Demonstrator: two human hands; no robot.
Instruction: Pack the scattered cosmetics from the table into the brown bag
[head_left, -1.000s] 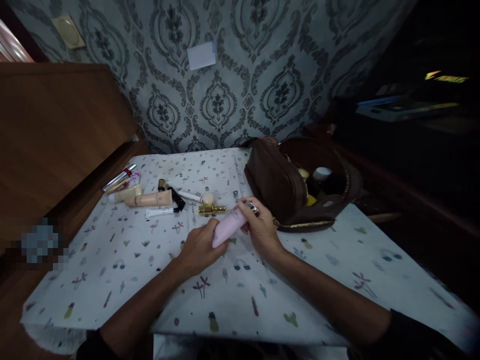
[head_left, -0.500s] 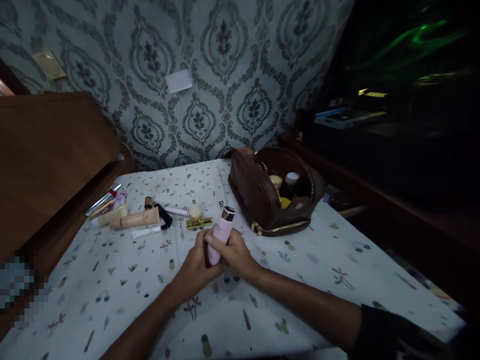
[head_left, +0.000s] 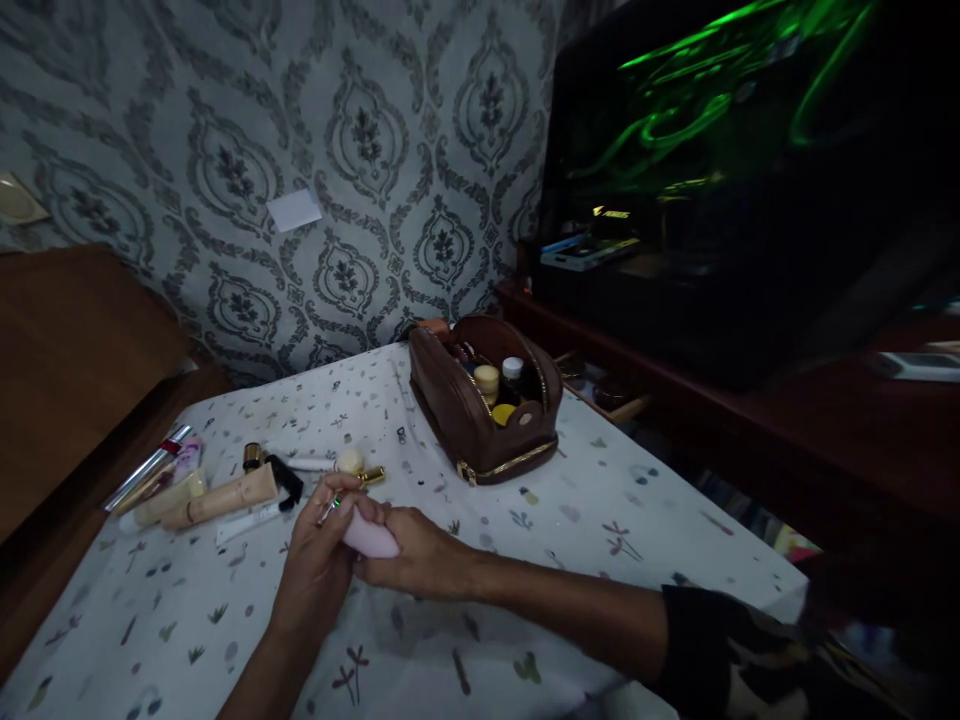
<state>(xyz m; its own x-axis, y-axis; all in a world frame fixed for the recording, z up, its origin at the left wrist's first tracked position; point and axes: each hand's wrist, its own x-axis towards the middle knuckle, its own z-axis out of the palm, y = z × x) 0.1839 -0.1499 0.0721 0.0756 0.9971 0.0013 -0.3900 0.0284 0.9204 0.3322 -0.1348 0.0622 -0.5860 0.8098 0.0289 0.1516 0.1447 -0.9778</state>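
Observation:
A pink bottle (head_left: 373, 538) with a shiny silver cap (head_left: 330, 508) is tilted over the table, its cap end toward the left. My left hand (head_left: 319, 545) is closed around the cap end, fingers curled over it. My right hand (head_left: 429, 552) wraps the bottle's body from the right. Just behind my left hand lies a gold tube (head_left: 372, 476), partly covered by the fingers. An open brown toiletry bag (head_left: 442, 420) stands beyond my hands to the right, with several jars and bottles inside.
Several cosmetics lie at the left, among them a beige tube (head_left: 229, 497), a white tube (head_left: 247, 523) and a silver tube (head_left: 150, 465). The patterned tablecloth (head_left: 172, 600) covers the table. A dark screen (head_left: 712, 200) stands at the right.
The view has swung right. The bottle has gone from nearly upright to tilted, its cap end now to the left. My left hand has shifted from the body up to the cap.

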